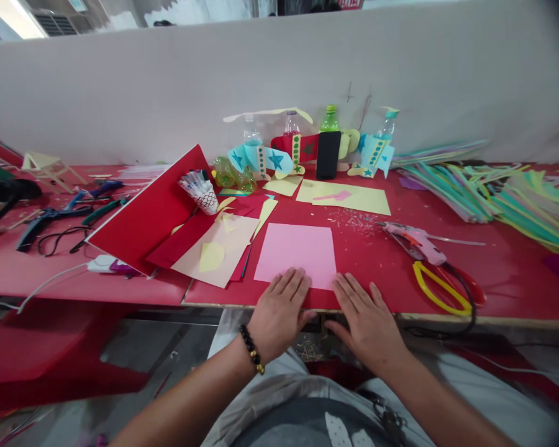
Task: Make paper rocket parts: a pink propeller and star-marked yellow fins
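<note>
A square sheet of pink paper lies flat on the red table, close to its front edge. My left hand rests palm down at the sheet's lower left, with fingertips on the paper and the thumb out to the side. At the lower right corner lies my right hand, fingers stretched flat, fingertips touching the paper's edge or the table beside it. Neither hand grips anything. Left of the pink sheet are a cream paper sheet and a small yellow paper cutout.
A pink glue gun and yellow-handled scissors lie at the right. Bundles of coloured strips fill the far right. Decorated plastic bottles and a black phone stand behind. A red board leans at left beside a pen cup.
</note>
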`<state>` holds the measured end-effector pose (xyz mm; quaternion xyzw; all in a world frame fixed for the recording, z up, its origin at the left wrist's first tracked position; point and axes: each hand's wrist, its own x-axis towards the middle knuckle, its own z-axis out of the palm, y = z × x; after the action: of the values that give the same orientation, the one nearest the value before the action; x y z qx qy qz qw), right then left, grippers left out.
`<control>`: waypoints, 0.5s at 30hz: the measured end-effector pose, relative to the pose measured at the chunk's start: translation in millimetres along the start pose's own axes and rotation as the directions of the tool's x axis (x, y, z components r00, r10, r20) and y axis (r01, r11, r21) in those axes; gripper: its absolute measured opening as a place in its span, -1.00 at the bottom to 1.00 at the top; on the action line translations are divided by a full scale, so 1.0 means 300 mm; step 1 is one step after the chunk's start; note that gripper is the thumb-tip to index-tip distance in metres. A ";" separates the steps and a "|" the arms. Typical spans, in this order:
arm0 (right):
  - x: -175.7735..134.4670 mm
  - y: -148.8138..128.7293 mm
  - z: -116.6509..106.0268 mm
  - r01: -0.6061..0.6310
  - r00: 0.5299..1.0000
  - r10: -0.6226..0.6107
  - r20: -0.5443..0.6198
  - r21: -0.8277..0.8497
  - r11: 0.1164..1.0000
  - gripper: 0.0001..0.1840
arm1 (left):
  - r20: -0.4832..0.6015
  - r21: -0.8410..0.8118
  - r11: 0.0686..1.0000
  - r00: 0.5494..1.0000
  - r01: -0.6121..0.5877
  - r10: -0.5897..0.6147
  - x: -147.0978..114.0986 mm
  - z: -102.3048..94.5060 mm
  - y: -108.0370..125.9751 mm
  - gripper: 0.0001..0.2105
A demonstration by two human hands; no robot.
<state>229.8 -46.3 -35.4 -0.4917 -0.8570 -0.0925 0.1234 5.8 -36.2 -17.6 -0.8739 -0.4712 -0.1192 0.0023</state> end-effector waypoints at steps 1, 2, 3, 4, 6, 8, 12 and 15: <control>-0.008 0.012 0.002 -0.009 1.000 0.009 0.001 -0.009 1.000 -0.32 | 0.001 0.014 1.000 1.000 0.018 -0.018 -0.012 -0.008 -0.020 -0.46; -0.015 0.022 0.003 -0.016 1.000 0.016 0.002 -0.014 1.000 -0.31 | 0.007 0.032 0.999 0.999 0.040 -0.040 -0.026 -0.016 -0.042 -0.46; -0.020 0.029 0.003 -0.021 1.000 0.022 0.006 -0.016 1.000 -0.31 | 0.010 0.055 0.996 0.998 0.065 -0.066 -0.041 -0.023 -0.065 -0.46; -0.024 0.033 0.003 -0.025 1.000 0.025 0.009 -0.014 1.000 -0.30 | 0.005 0.079 0.992 0.995 0.097 -0.098 -0.056 -0.029 -0.086 -0.45; -0.025 0.033 0.002 -0.027 1.000 0.027 0.009 -0.006 1.000 -0.30 | -0.011 0.110 0.986 0.992 0.127 -0.127 -0.081 -0.038 -0.119 -0.44; -0.020 0.029 0.000 -0.031 1.000 0.031 0.000 0.003 1.000 -0.29 | -0.020 0.113 0.986 0.992 0.122 -0.121 -0.096 -0.045 -0.135 -0.44; -0.011 0.027 -0.006 -0.042 0.999 0.042 -0.011 0.031 0.999 -0.32 | -0.025 0.063 0.988 0.990 0.142 -0.141 -0.095 -0.056 -0.123 -0.50; -0.011 0.030 -0.009 -0.043 0.999 0.044 -0.014 0.061 0.997 -0.34 | -0.052 -0.029 0.989 0.988 0.145 -0.146 -0.079 -0.062 -0.101 -0.62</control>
<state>239.4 -45.4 -33.4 -0.5056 -0.8475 -0.0676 0.1469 -35.4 -41.1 -7.7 -0.8336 -0.5320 -0.1484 -0.0046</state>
